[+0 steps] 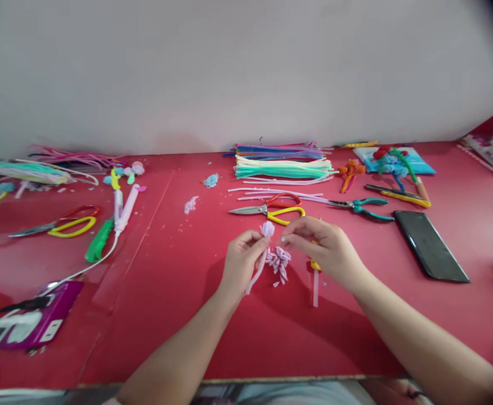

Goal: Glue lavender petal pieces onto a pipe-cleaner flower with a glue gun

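Observation:
Pinched between the thumb and fingers of my left hand [244, 256] is a lilac pipe-cleaner flower [267, 228], its fluffy head up and its stem [255, 278] slanting down past the palm. My right hand [326, 244] is just to the right, thumb and forefinger brought together close to the flower. Whatever those fingertips hold, if anything, is too small to make out. On the table below, between the hands, is a little heap of cut lilac pieces [279, 261]. A yellow item with a translucent strip [316, 288] lies partly hidden under my right hand.
Behind the hands lie red-and-yellow scissors [267, 209], green-handled pliers [362, 208] and bundled pipe cleaners [284, 167]. A black phone [431, 246] is at right. Leftward are more scissors [56, 225], a corded pink glue gun [127, 208] and a purple box [56, 315] on the red table [153, 326].

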Tool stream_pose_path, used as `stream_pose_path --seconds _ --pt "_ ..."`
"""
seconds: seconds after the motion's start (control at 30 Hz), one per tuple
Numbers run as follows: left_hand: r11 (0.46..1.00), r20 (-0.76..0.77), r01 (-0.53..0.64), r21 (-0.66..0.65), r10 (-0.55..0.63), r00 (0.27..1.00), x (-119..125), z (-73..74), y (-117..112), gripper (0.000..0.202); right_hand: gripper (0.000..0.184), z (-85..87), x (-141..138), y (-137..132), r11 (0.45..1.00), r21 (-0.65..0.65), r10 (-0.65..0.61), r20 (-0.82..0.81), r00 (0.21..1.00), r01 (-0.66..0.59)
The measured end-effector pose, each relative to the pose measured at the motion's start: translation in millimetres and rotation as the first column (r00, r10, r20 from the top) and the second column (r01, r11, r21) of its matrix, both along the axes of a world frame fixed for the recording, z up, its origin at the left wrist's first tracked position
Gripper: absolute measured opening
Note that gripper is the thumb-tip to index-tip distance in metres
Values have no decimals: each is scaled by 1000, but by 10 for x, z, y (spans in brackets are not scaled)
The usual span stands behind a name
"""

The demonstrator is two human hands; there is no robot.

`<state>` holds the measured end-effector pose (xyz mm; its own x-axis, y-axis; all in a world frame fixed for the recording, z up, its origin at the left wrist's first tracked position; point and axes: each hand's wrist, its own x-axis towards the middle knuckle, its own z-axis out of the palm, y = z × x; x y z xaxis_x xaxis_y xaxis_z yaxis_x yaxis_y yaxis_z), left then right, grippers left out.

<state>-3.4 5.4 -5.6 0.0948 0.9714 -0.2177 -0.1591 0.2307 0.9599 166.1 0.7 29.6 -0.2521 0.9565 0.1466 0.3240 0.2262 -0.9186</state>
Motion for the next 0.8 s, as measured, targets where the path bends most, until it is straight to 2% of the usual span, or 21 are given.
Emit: stream_pose_path --seconds 0.07,0.2,0.4,0.67,0.8 --pt "999 -17 48 -14 -48 999 24 12 -25 24 6 -44 19 24 999 -1 -40 -25 999 40" --pt "992 -56 110 -66 -114 992 39 22 -45 21 7 -107 -2 34 991 92 -101 -4 995 101" --pt "987 -101 129 -100 -139 985 57 43 -60 20 7 -135 -15 34 993 64 -100 8 995 99" --pt "986 -97 135 -95 -144 985 47 45 -62 20 6 -176 -29 22 972 200 -147 103 984 125" --pt "988 -95 132 -85 -140 986 43 42 -69 19 7 -183 -26 5 958 271 -133 142 981 91"
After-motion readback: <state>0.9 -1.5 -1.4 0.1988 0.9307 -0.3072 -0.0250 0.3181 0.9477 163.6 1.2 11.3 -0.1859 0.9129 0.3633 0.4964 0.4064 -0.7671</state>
